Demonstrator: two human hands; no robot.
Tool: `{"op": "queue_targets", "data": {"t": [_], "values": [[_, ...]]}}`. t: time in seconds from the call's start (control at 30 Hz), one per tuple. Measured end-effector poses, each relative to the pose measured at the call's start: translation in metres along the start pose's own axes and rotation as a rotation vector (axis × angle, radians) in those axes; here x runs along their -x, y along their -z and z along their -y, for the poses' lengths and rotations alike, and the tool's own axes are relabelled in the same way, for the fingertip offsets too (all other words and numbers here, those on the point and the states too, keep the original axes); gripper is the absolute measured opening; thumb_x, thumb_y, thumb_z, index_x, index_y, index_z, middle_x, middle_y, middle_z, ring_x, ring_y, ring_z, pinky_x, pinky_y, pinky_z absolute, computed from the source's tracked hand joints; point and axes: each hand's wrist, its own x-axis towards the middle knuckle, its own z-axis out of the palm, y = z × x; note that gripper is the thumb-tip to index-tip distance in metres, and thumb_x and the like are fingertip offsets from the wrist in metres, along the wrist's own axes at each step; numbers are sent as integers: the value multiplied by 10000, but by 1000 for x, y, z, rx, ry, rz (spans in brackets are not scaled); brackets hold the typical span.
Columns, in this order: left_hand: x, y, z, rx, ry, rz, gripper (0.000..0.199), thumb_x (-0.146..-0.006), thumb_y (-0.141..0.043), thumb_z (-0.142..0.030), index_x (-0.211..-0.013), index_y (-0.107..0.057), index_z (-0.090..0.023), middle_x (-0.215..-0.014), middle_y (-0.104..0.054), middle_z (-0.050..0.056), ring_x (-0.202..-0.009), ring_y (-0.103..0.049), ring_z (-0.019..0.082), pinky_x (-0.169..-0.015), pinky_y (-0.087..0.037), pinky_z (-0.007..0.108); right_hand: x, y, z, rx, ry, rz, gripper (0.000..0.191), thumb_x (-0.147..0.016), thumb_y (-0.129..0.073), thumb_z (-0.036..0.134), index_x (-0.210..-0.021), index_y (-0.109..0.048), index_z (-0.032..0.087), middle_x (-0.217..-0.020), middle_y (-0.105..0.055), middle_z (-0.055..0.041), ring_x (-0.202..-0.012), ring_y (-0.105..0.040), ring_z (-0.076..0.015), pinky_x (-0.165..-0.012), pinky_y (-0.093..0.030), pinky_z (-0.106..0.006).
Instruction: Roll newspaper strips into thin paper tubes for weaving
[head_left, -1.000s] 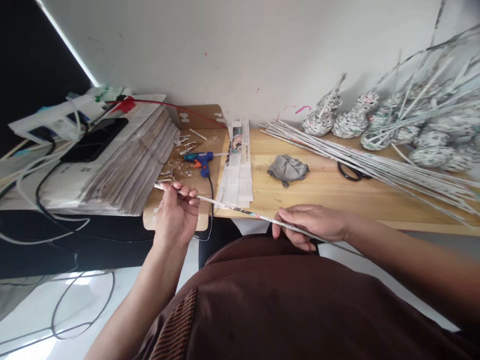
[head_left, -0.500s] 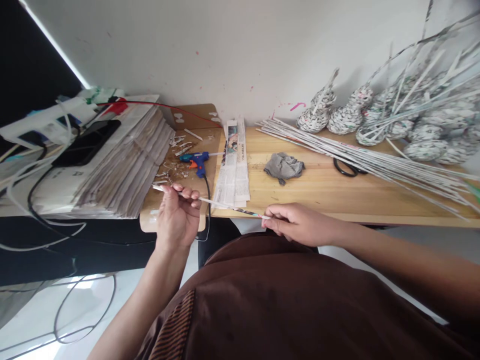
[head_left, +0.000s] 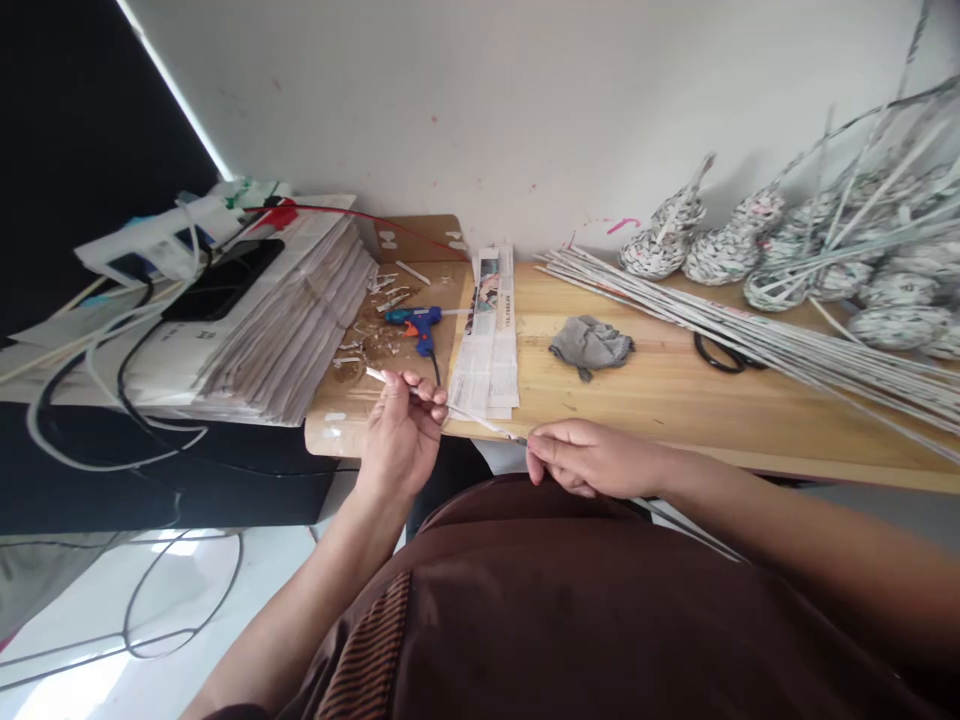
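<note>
We are curling our upturned left hand [head_left: 401,430] round a paper stick [head_left: 480,421], our right hand [head_left: 581,455] pinching it at three o'clock.

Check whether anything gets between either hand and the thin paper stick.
Nothing visible does: the left hand and the right hand both hold the thin paper stick directly.

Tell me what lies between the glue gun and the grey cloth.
From the glue gun to the grey cloth, the head view shows newspaper strips, then wooden tabletop.
</note>
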Motion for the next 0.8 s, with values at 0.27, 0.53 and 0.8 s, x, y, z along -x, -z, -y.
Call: {"op": "queue_targets", "data": {"t": [0.27,0.53,0.8], "values": [[2,2,3,-26,-25,41,265,-892,-565,-408,-780,-571,-168,-681,-517,-11,-644,-572,89,-542,-473,156,-3,-3,-4,159,-45,25,446,-965,-353,519,-952,-599,148,-553,-459,40,-447,-434,-98,-455,-375,-235],[7,1,14,-194,-39,22,217,-863,-630,-365,-900,-633,-152,-801,-650,23,-822,-672,134,-719,-540,215,-16,-20,7,854,291,-423,255,-984,-399,332,-1013,-602,179,-886,-674,-72,-788,-600,-178,-712,-405,-297],[11,2,17,-201,42,126,201,-891,-595,-343,-952,-647,-159,-877,-686,44,-826,-675,129,-663,-531,193,-27,-17,12,256,77,-138,433,-949,-403,523,-1009,-604,144,-643,-531,23,-467,-475,-68,-461,-392,-193]]}}
